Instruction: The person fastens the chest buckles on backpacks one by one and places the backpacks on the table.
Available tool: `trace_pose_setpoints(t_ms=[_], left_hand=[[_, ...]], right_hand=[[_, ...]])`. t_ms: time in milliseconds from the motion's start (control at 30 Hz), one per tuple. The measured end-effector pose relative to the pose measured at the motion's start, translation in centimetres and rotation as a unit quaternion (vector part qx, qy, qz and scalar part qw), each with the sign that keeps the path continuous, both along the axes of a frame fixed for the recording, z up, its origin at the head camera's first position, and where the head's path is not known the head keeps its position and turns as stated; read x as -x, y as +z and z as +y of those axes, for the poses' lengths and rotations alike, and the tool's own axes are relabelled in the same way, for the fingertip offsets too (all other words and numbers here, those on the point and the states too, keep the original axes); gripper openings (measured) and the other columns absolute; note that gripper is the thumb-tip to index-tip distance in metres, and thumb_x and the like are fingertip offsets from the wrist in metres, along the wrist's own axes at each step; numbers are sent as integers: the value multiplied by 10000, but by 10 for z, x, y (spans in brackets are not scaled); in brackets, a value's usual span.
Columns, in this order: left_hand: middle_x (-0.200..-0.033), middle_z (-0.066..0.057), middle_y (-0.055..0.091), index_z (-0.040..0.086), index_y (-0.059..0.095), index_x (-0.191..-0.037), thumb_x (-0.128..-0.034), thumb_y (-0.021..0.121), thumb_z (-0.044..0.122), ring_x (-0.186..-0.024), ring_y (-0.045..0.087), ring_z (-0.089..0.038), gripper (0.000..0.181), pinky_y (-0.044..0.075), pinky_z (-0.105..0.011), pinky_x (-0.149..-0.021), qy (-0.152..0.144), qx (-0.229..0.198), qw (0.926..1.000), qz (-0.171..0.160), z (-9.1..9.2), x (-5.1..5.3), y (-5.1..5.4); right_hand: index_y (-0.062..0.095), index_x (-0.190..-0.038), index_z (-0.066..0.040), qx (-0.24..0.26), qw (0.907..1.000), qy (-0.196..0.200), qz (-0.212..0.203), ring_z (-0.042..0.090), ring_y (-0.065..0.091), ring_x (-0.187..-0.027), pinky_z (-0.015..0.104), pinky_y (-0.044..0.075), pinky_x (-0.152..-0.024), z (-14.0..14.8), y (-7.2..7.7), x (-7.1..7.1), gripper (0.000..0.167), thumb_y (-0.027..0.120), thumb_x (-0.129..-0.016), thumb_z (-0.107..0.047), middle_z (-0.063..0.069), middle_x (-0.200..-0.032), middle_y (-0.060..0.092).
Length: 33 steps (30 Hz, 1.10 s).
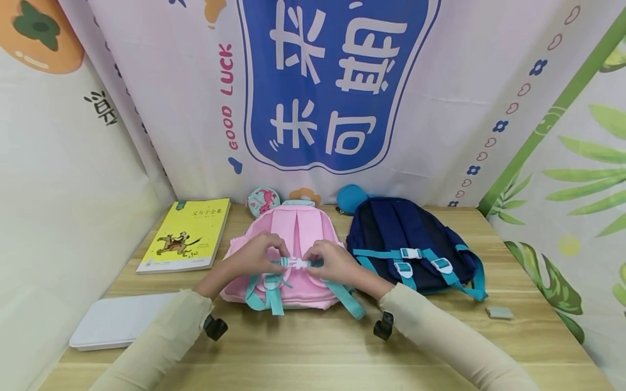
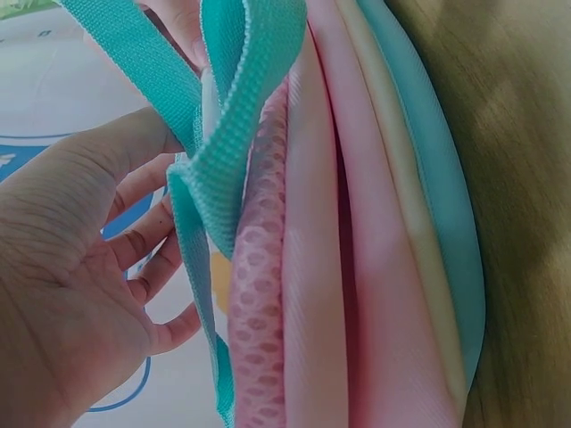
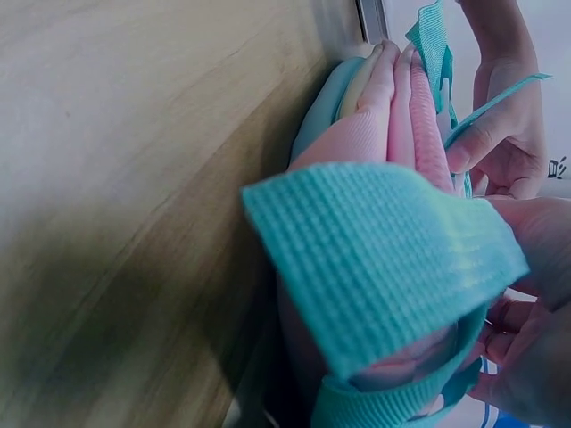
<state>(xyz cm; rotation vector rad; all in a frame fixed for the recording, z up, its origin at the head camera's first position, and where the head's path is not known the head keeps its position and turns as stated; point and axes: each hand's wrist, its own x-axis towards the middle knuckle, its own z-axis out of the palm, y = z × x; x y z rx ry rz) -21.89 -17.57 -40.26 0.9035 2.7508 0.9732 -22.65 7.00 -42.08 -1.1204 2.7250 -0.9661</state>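
Note:
A pink backpack (image 1: 313,221) lies on the table with its shoulder straps facing up. Across those straps runs a teal strap with a white plastic buckle (image 1: 296,263). My left hand (image 1: 259,254) pinches the buckle's left end between thumb and index finger. At its other end, my right hand (image 1: 333,262) pinches the right part. The two parts meet or nearly meet; I cannot tell if they are locked. Teal webbing tails (image 1: 346,300) hang over the bag's near side. In the right wrist view a wide teal strap (image 3: 384,254) covers much of the bag.
A navy backpack (image 1: 391,220) with teal straps lies to the right, a small grey piece (image 1: 499,313) nearer its front. At left are a yellow book (image 1: 188,228) and a white flat case (image 1: 119,320). Round pouches, one patterned (image 1: 263,202) and one blue (image 1: 351,199), sit behind the bags.

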Motion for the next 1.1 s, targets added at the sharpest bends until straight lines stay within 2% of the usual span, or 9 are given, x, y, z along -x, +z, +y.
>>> trace_pose_setpoints(t_ms=[467, 800, 1100], left_hand=[[-953, 47, 720, 163, 741, -910, -807, 855, 152, -1011, 586, -258, 154, 471, -473, -946, 89, -86, 9999, 64, 0, -1, -1], [-985, 23, 729, 136, 753, -944, -833, 842, 148, -1023, 618, -204, 143, 503, -503, -977, -11, -142, 9999, -24, 0, -1, -1], [-986, 29, 730, 136, 773, -954, -828, 842, 153, -1018, 614, -188, 144, 501, -478, -957, -32, -76, 9999, 93, 1, 0, -1]], right_hand=[[800, -1004, -124, -129, 9998, 48, 170, 97, 595, -839, 223, 494, -754, 0, 3, 0, 123, 796, -886, -157, -24, -884, 684], [802, -1011, -119, -115, 9996, 80, 237, 109, 594, -823, 222, 491, -736, 1, 2, 0, 135, 801, -880, -151, -15, -889, 698], [794, -1067, -109, -214, 9953, 192, 929, 122, 623, -840, 221, 489, -735, 1, -2, 0, 189, 796, -886, -166, -6, -937, 732]])
